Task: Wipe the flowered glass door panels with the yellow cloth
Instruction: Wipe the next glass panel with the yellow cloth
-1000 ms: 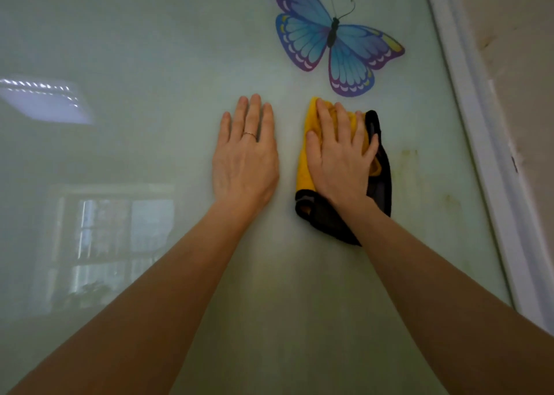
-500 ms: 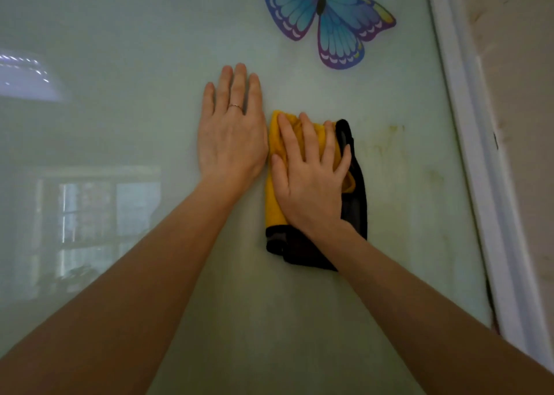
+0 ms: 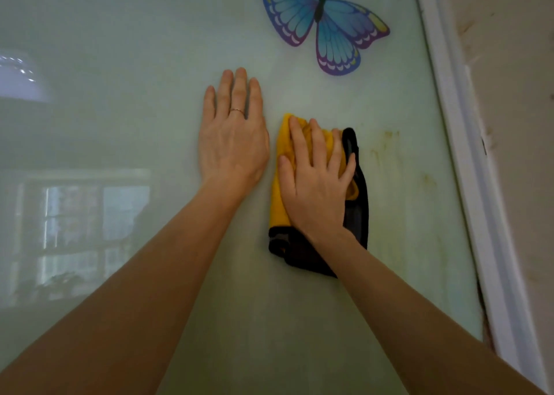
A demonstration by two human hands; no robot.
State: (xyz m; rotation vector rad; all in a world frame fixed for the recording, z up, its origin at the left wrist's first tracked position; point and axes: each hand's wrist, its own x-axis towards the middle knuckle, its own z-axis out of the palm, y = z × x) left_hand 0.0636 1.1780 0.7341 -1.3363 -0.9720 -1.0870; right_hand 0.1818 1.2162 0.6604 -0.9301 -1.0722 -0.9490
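We log the wiping step as in hand. Our right hand (image 3: 314, 181) lies flat, fingers spread, pressing the yellow cloth (image 3: 280, 190) against the glass door panel (image 3: 120, 124); the cloth is folded, with a dark side showing at its right and lower edges. Our left hand (image 3: 233, 136) is open, palm flat on the glass just beside the cloth, holding nothing. The cloth sits below the butterfly decal (image 3: 322, 26). Yellowish stains (image 3: 386, 145) lie just right of the cloth, short of the white frame (image 3: 467, 166). Judgement: the next stroke should carry the cloth rightward over those marks, with firm pressure.
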